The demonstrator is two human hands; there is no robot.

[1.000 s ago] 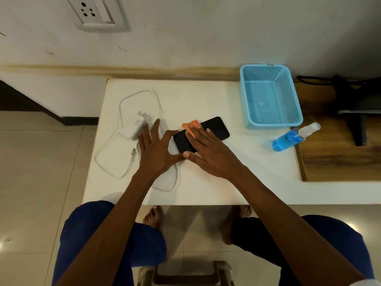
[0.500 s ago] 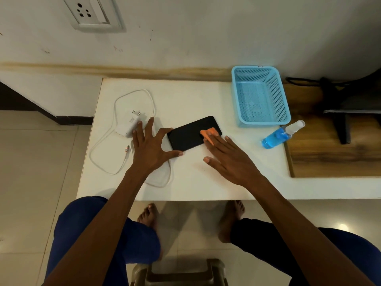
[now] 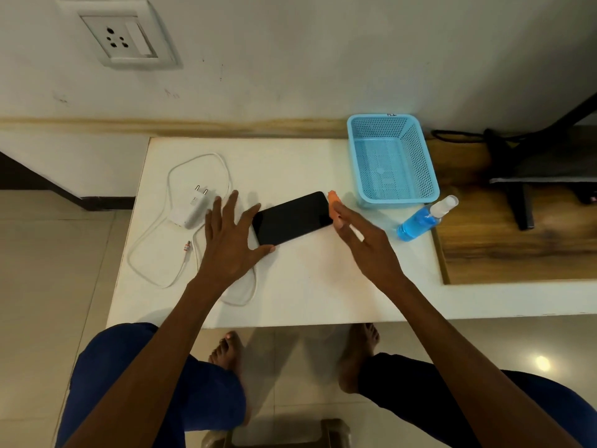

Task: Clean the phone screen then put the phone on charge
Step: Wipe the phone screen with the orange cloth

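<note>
A black phone [image 3: 292, 218] lies screen up on the white table [image 3: 307, 292]. My left hand [image 3: 231, 240] rests flat with fingers spread, its thumb and forefinger bracing the phone's left end. My right hand [image 3: 365, 240] is just past the phone's right end, fingers pressing a small orange cloth [image 3: 334, 205] at the phone's edge. A white charger plug [image 3: 193, 208] with its looped white cable [image 3: 168, 240] lies left of my left hand, partly under it.
A wall socket [image 3: 118, 35] is high on the wall at the upper left. An empty blue plastic basket [image 3: 392, 160] stands at the back right, and a blue spray bottle [image 3: 424, 218] lies beside it. A wooden surface [image 3: 517, 250] with black stand legs adjoins on the right.
My right hand has slid the orange cloth from the phone's left part across the screen to its right end. My left hand stayed bracing the phone.
</note>
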